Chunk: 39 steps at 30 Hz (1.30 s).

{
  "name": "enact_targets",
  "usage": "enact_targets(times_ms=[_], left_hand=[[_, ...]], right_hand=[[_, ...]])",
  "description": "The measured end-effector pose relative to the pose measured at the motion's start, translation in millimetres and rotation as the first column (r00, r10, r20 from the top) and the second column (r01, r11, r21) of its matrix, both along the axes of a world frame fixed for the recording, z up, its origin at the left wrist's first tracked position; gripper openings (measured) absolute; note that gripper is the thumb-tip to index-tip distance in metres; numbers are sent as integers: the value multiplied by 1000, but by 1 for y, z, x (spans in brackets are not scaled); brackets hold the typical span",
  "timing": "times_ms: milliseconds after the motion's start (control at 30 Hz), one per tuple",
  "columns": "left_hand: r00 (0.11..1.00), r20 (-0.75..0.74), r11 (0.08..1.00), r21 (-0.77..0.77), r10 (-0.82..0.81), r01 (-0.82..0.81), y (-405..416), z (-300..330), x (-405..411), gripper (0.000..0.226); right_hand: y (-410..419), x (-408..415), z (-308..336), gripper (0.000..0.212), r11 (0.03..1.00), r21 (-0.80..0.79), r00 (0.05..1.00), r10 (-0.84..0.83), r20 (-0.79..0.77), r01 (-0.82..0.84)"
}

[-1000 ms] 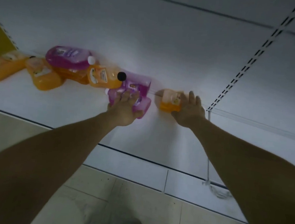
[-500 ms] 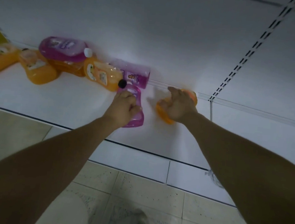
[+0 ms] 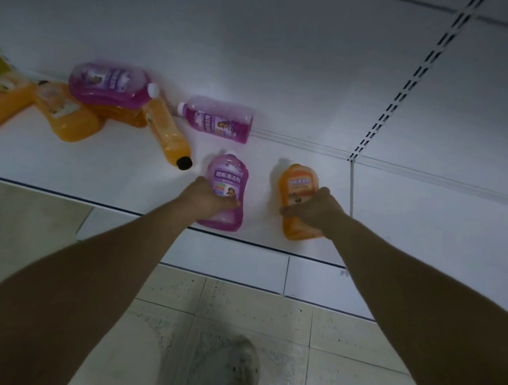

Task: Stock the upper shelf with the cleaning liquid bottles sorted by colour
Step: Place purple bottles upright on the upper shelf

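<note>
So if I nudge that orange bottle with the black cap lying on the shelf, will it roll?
Probably. The orange bottle with the black cap lies on its side on the white shelf, neck slanting toward the front edge; its body looks rounded, so it may roll or pivot. It looks full, so likely heavy. It leans against the bottle pile, which may shift.

two bare forearms are showing from the bottom corners of the head view, with no sleeve, watch, band or glove appearing on either. the left hand (image 3: 208, 199) and the right hand (image 3: 316, 211) are both bare, and no ring is showing on the fingers (image 3: 290, 211). low in the middle, a pale, light-coloured shoe (image 3: 237, 370) is showing, with a dark opening at its near end; its laces are too blurred to make out.
</note>
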<state>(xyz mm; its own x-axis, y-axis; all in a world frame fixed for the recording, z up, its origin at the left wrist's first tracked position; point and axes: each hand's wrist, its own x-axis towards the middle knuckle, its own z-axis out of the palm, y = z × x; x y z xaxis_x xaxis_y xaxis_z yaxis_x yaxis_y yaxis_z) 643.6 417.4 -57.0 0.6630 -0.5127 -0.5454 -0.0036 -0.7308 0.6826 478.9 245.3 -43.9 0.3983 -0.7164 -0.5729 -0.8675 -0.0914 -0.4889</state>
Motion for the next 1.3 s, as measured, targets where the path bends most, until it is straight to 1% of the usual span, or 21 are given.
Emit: enact_targets(times_ms=[67,133,167,233,267,300,367,400,467,567,633,733,800,900,1067,1167,1300], left_hand=[[994,-100,995,-86,33,-41,5,6,-4,57],[984,-173,986,-149,46,-72,15,15,-14,46],[980,-193,981,-176,46,-81,20,18,-19,41],[982,-188,970,-232,27,-71,32,29,-26,34],[984,-179,963,-262,16,-64,39,35,-28,36],[986,-168,954,-295,1,-51,47,44,-32,42],[989,-146,936,-348,0,-51,65,66,-41,66],[993,-121,925,-377,5,-50,75,80,-46,72],[998,-69,899,-438,-3,-28,94,110,-57,73],[998,17,852,-521,-61,61,122,156,-71,71],[995,62,814,-572,-78,99,136,187,-79,65],[991,89,756,-641,-98,132,153,236,-92,52],[990,104,726,-673,-99,143,161,264,-100,54],[988,133,675,-722,-83,154,169,302,-107,60],[981,186,589,-787,-56,183,169,356,-112,67],[977,210,562,-805,-29,189,163,378,-115,71],[969,249,530,-821,-4,213,148,397,-123,71]], right_hand=[[12,-11,0,94,998,25,995,-59,82,57],[25,-22,3,94,993,45,978,-113,175,106],[30,-26,7,94,992,47,966,-127,224,120],[47,-36,23,87,987,32,932,-161,324,159],[56,-40,32,85,984,23,912,-172,373,176],[67,-44,42,83,981,13,885,-181,429,194],[92,-53,64,79,970,3,822,-208,531,243],[106,-56,76,77,962,-2,789,-221,573,272],[131,-62,101,69,949,8,722,-246,646,316],[168,-71,145,56,932,-9,629,-238,740,362],[187,-77,174,55,924,-29,585,-217,782,382],[212,-88,218,62,920,-56,539,-177,823,387],[222,-95,246,66,919,-77,524,-151,838,386],[231,-104,287,65,906,-136,504,-94,859,401],[231,-110,344,70,875,-186,460,-46,887,446],[225,-117,366,69,861,-209,435,-16,900,463],[211,-127,386,77,847,-234,405,24,914,477]])
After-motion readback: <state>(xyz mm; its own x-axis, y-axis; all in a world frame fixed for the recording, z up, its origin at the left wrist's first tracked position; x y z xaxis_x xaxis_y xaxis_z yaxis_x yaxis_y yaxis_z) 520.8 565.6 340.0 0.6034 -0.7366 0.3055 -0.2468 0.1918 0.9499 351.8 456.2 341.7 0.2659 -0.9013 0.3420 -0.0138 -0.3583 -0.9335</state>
